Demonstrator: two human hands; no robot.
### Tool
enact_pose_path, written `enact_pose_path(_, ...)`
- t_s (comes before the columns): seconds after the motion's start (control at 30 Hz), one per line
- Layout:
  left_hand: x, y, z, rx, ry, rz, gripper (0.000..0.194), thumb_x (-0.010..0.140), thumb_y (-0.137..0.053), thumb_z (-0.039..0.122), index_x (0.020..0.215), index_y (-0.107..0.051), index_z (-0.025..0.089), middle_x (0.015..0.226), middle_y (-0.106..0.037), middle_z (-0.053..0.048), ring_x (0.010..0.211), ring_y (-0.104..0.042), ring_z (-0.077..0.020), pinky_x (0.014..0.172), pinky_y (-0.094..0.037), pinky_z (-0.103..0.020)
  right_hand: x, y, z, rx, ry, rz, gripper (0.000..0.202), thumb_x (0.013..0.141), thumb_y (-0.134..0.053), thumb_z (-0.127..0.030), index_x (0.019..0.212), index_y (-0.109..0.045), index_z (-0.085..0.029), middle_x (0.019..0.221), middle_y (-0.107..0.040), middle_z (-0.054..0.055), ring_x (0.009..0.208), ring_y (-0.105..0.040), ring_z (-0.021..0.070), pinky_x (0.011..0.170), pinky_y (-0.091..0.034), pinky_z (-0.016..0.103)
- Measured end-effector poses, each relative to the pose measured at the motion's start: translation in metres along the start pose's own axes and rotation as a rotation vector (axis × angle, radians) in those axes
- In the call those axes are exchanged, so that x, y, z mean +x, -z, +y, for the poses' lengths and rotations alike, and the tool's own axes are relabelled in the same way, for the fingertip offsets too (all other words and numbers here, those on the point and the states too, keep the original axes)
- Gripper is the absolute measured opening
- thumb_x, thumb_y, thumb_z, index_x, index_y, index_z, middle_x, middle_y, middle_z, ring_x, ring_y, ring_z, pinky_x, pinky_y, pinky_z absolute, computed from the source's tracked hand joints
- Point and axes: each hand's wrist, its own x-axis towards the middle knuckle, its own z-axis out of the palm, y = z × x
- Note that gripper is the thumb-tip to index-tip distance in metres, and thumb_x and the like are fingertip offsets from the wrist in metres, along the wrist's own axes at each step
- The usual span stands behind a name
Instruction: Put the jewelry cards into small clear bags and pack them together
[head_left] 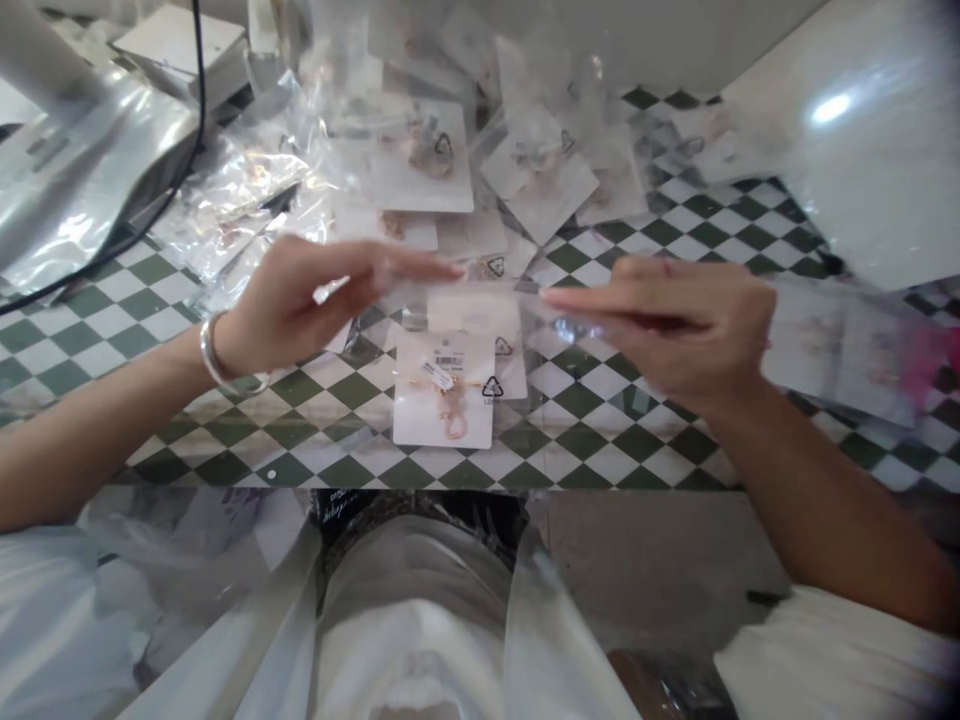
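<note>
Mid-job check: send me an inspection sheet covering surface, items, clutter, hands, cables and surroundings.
Surface: table, green-and-white diamond pattern.
Job's things: card lying in a clear bag, bearing a pinkish-gold piece.
Clutter: bagged cards heaped beyond the card, more at the right.
Hands: left hand and right hand, fingertips pointing toward each other; blur hides their grip.
Cables: one black cable, curving at the left.
Surroundings: white panel with glare, right; co-workers, nothing seen.

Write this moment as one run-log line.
Clear bag: white card inside | left hand: at bag's upper edge, grip unclear | right hand: likewise | checked table: beneath
</note>
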Motion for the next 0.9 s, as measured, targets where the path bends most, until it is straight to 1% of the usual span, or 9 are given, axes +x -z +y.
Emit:
enact_pose_path(0.03,-0.007,0.0,0.0,0.142,-0.106,-0.084,0.027,0.098,-0.047,0.013,0.115,-0.066,0.021,0.117,-0.072,0.006,0.109,-0.07,-0.0106,0.109,-0.053,-0.036,-0.006,0.001,-0.004,-0.071,0.073,-0.044,0.022,0.085,-0.067,-0.008,0.102,-0.075,-0.021,0.052,-0.04,-0.007,0.051,-0.029,0.0015,0.052,-0.03,0.016)
enact_pose_path(0.1,-0.02,-0.001,0.001,0.415,-0.357,-0.238,0.033,0.099,-0.04,0.006,0.127,-0.058,0.012,0.129,-0.066,-0.004,0.125,-0.061,-0.0135,0.116,-0.046,-0.04,-0.019,0.002,-0.012,-0.214,0.132,-0.132,0.02,0.087,-0.065,-0.007,0.102,-0.074,-0.018,0.054,-0.038,-0.006,0.053,-0.033,0.001,0.055,-0.031,0.015)
enact_pose_path(0.17,-0.031,-0.002,0.001,0.538,-0.482,-0.333,0.033,0.1,-0.043,0.009,0.131,-0.055,0.007,0.137,-0.06,-0.01,0.138,-0.049,-0.0175,0.122,-0.038,-0.042,-0.032,0.001,-0.018,-0.31,0.151,-0.192,0.021,0.09,-0.063,-0.009,0.105,-0.073,-0.02,0.055,-0.038,-0.006,0.055,-0.037,0.0013,0.057,-0.032,0.016)
enact_pose_path(0.2,-0.036,-0.003,0.001,0.582,-0.509,-0.365,0.035,0.1,-0.045,0.011,0.133,-0.054,0.01,0.14,-0.057,-0.01,0.14,-0.045,-0.0181,0.123,-0.036,-0.041,-0.037,0.0,-0.02,-0.348,0.169,-0.21,0.023,0.09,-0.062,-0.01,0.107,-0.072,-0.021,0.056,-0.039,-0.006,0.055,-0.039,0.0014,0.058,-0.033,0.017)
enact_pose_path(0.3,-0.046,-0.005,0.001,0.671,-0.502,-0.434,0.042,0.099,-0.048,0.01,0.137,-0.053,0.025,0.145,-0.053,0.0,0.143,-0.042,-0.0157,0.122,-0.036,-0.038,-0.049,-0.006,-0.023,-0.473,0.266,-0.195,0.029,0.088,-0.064,-0.008,0.111,-0.07,-0.025,0.055,-0.039,-0.007,0.053,-0.038,0.0017,0.058,-0.033,0.018)
enact_pose_path(0.37,-0.048,-0.006,0.0,0.701,-0.48,-0.482,0.046,0.097,-0.05,0.009,0.138,-0.053,0.029,0.146,-0.053,0.002,0.143,-0.042,-0.0152,0.122,-0.037,-0.036,-0.053,-0.01,-0.023,-0.543,0.323,-0.172,0.033,0.085,-0.066,-0.006,0.111,-0.07,-0.026,0.054,-0.041,-0.008,0.053,-0.039,0.002,0.058,-0.032,0.018)
enact_pose_path(0.5,-0.049,-0.008,-0.003,0.734,-0.491,-0.532,0.046,0.096,-0.052,0.008,0.138,-0.054,0.027,0.146,-0.053,-0.001,0.141,-0.046,-0.017,0.12,-0.039,-0.034,-0.055,-0.016,-0.02,-0.618,0.372,-0.16,0.038,0.081,-0.069,-0.003,0.111,-0.07,-0.026,0.051,-0.039,-0.008,0.053,-0.038,0.004,0.057,-0.029,0.02)
enact_pose_path(0.67,-0.049,-0.011,-0.004,0.725,-0.416,-0.55,0.054,0.094,-0.05,0.005,0.141,-0.051,0.032,0.146,-0.053,0.002,0.138,-0.049,-0.0159,0.118,-0.042,-0.033,-0.056,-0.016,-0.014,-0.627,0.371,-0.19,0.041,0.081,-0.07,-0.004,0.116,-0.067,-0.025,0.053,-0.042,-0.007,0.054,-0.035,0.0062,0.056,-0.026,0.021)
enact_pose_path(0.9,-0.052,-0.016,-0.001,0.848,-0.385,-0.7,0.053,0.098,-0.045,0.009,0.147,-0.044,0.029,0.153,-0.045,0.003,0.144,-0.04,-0.0159,0.12,-0.04,-0.033,-0.063,-0.017,-0.007,-0.672,0.351,-0.264,0.047,0.088,-0.058,-0.002,0.127,-0.064,-0.029,0.057,-0.045,-0.005,0.059,-0.042,0.0066,0.06,-0.029,0.022)
